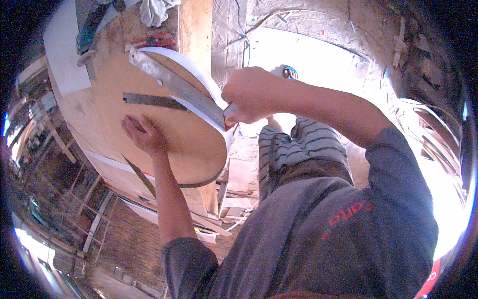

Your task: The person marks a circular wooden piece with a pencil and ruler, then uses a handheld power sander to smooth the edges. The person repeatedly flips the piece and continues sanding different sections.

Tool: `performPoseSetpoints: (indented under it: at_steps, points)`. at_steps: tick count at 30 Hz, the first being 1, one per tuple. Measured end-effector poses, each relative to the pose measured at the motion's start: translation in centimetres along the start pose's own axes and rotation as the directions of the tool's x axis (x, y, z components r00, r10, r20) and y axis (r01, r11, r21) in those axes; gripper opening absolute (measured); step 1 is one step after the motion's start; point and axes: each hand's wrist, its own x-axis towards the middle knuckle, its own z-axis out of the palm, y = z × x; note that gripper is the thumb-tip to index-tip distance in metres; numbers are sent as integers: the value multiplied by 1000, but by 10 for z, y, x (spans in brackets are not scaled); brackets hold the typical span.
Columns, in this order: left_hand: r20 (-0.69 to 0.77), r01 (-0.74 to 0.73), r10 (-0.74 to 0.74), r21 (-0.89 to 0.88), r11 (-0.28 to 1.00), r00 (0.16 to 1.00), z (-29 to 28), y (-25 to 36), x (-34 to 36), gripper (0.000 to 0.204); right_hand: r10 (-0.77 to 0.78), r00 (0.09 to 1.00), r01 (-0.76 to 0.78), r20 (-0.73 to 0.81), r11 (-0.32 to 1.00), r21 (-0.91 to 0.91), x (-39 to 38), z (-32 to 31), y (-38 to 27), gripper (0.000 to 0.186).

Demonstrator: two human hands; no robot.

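A rounded wooden board (pixel 194 149) with a pale, curved edge strip (pixel 199 74) lies on the workbench. My left hand (pixel 143 134) rests flat on it, fingers spread. At the board's edge nearest my body, my right hand (pixel 249 94) is closed around a small tool (pixel 229 113) with pale and orange-red parts; its kind is mostly hidden by the fingers. A long grey metal strip (pixel 181 89), its far end spotted white, runs across the board toward that hand. Beside it lies a shorter dark flat strip (pixel 149 100).
A power tool (pixel 89 37) stands at the bench's far left, near a white sheet (pixel 67 65). Beyond the board are a red-handled tool (pixel 157 41) and a crumpled cloth (pixel 157 11). Wood offcuts (pixel 239 177) litter the floor, and a cable (pixel 264 20) crosses it.
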Motion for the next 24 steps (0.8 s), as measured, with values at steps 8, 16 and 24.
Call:
performPoseSetpoints:
  at_steps: [8, 16, 24]
  points:
    - [-21, 2, -3, -75, 997, 1000, -7, 7, -7, 69, 92, 884, -79, -458, 996, 46, -57, -69, 48, 40]
    - [-14, 8, -9, -63, 998, 1000, 1, -1, -5, 70, 83, 954, -41, -289, 988, 146, -98, 59, 8, 38]
    - [-6, -14, 14, -49, 999, 1000, -3, 1, -4, 72, 143, 934, -110, -327, 987, 117, -96, 89, -20, 44]
